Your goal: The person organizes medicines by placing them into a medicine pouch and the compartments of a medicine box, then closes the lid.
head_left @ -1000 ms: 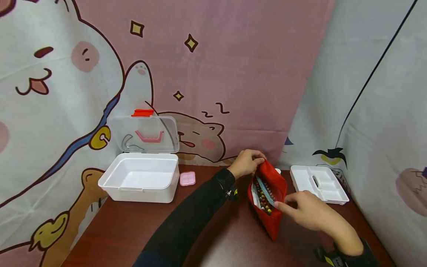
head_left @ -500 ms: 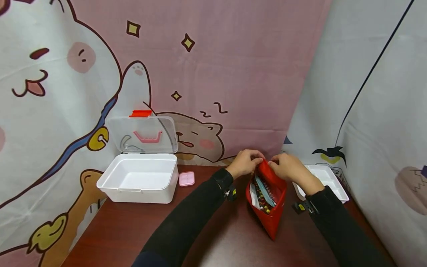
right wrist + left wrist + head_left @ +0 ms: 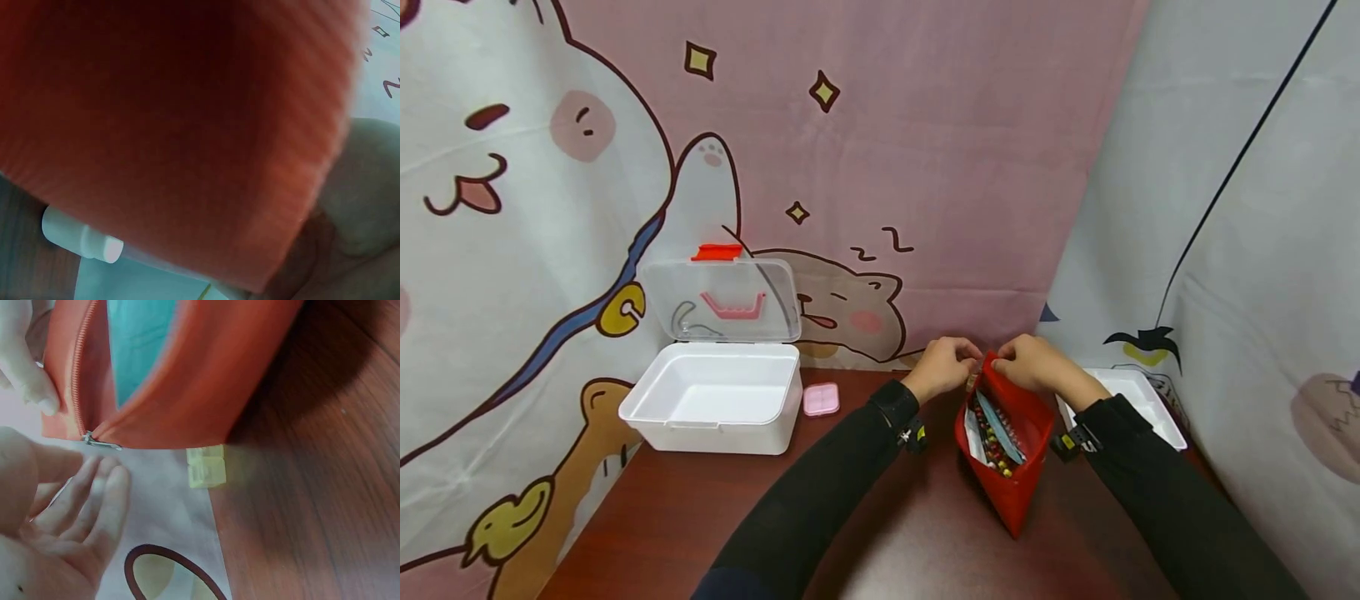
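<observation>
A red zippered pouch stands on the table with its mouth spread. Inside show a blue-green flat item, a white piece and several small multicoloured bead-like pieces. At its far corner my right hand pinches the edge; in the right wrist view the pouch covers most of the frame. My left hand is just left of that corner. The left wrist view shows its fingers extended beside the metal zipper pull, apparently apart from it.
An open white box with a clear lid stands left, beside a small pink case. A white divided tray lies right, partly behind my right arm. Near the pouch are a small yellow case and a white bottle.
My right hand has moved from the pouch's near side, by the blue-green item, up to its far corner and now pinches it. My left hand has come slightly away from that corner.
</observation>
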Demonstrator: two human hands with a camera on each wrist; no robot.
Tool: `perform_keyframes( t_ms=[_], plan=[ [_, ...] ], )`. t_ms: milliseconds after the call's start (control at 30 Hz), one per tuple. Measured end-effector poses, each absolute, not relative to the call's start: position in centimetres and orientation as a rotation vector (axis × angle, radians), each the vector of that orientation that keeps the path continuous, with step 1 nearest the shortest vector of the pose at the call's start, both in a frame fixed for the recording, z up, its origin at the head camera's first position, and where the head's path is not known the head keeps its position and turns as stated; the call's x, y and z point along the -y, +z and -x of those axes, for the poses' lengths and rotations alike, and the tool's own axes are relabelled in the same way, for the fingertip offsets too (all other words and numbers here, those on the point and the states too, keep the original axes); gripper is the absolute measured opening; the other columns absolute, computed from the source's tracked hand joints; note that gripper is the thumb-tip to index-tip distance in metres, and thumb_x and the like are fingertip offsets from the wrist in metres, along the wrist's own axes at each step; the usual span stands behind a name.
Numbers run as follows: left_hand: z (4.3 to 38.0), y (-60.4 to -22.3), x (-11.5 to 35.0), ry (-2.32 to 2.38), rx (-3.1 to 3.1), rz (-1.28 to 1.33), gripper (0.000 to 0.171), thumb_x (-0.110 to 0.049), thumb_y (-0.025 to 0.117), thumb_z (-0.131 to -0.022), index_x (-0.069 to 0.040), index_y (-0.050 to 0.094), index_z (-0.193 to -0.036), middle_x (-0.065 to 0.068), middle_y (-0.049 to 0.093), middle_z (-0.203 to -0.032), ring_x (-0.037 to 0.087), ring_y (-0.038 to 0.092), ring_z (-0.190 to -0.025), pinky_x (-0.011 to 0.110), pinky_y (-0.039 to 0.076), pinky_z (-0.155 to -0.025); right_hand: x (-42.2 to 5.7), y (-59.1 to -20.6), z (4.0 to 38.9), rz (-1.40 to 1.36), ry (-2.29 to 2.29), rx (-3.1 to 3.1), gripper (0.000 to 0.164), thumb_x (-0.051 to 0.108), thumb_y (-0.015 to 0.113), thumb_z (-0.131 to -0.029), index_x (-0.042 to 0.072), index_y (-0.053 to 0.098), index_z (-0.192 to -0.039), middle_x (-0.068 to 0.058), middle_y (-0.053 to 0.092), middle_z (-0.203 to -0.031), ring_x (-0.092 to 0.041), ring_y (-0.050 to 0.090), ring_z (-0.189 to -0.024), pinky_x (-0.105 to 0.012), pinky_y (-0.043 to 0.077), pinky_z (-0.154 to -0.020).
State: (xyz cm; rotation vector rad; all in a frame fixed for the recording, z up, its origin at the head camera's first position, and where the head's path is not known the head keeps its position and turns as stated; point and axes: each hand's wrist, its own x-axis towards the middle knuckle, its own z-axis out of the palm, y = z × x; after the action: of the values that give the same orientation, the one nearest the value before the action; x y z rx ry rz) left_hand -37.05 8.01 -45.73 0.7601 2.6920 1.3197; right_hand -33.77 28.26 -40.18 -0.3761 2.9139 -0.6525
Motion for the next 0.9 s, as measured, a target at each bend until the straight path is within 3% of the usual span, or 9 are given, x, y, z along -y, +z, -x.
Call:
perform_keyframes(
  t_ms=[200,367,567,733,900],
  plan=[
    [37.0,-46.4,-8.0,1.182,-2.703,-0.846,0.015,-0.014,0.071,-0.107,-0.014,0.082,-0.118,0.0,0.083,-0.106,0.005,0.071,-0.088,0.019,0.053,-0.076,-28.6,-40.6,34.0,0.376,-0.706,-2.925,0.032,0.025,0.063,-0.108,0.014,0.071,-0.079,0.001,0.055,-0.071,-0.018,0.054,-0.069,-0.032,0.043,-0.062],
    [37.1,-47.0,-8.3,1.155,-2.756,-0.838,0.009,-0.021,0.074,-0.107,-0.016,0.081,-0.107,0.0,0.083,-0.098,0.002,0.067,-0.076,0.017,0.051,-0.071,-28.6,-40.9,34.1,0.372,-0.696,-2.916,0.034,0.025,0.062,-0.107,0.016,0.065,-0.074,0.002,0.052,-0.069,-0.018,0.053,-0.067,-0.032,0.043,-0.06],
    [37.1,-47.3,-8.4,1.069,-2.807,-0.893,0.007,-0.017,0.072,-0.107,-0.016,0.077,-0.103,-0.003,0.081,-0.089,0.0,0.064,-0.071,0.016,0.049,-0.069,-28.3,-40.8,34.4,0.341,-0.707,-2.878,0.038,0.028,0.062,-0.109,0.017,0.061,-0.072,0.002,0.048,-0.068,-0.018,0.052,-0.066,-0.031,0.042,-0.059],
    [37.1,-47.3,-8.5,1.021,-2.842,-0.938,0.011,-0.017,0.07,-0.108,-0.015,0.08,-0.107,-0.007,0.079,-0.086,0.001,0.066,-0.074,0.016,0.05,-0.072,-28.2,-40.9,34.8,0.34,-0.703,-2.877,0.042,0.027,0.063,-0.109,0.019,0.06,-0.068,0.004,0.046,-0.065,-0.016,0.05,-0.064,-0.03,0.041,-0.058],
    [36.8,-47.3,-8.5,0.831,-2.966,-1.059,0.016,-0.019,0.068,-0.109,-0.014,0.084,-0.109,-0.002,0.081,-0.095,0.01,0.072,-0.087,0.023,0.055,-0.081,-28.2,-41.1,35.0,0.352,-0.72,-2.916,0.046,0.026,0.063,-0.108,0.02,0.056,-0.063,0.005,0.046,-0.063,-0.016,0.049,-0.062,-0.03,0.04,-0.057]
  ],
)
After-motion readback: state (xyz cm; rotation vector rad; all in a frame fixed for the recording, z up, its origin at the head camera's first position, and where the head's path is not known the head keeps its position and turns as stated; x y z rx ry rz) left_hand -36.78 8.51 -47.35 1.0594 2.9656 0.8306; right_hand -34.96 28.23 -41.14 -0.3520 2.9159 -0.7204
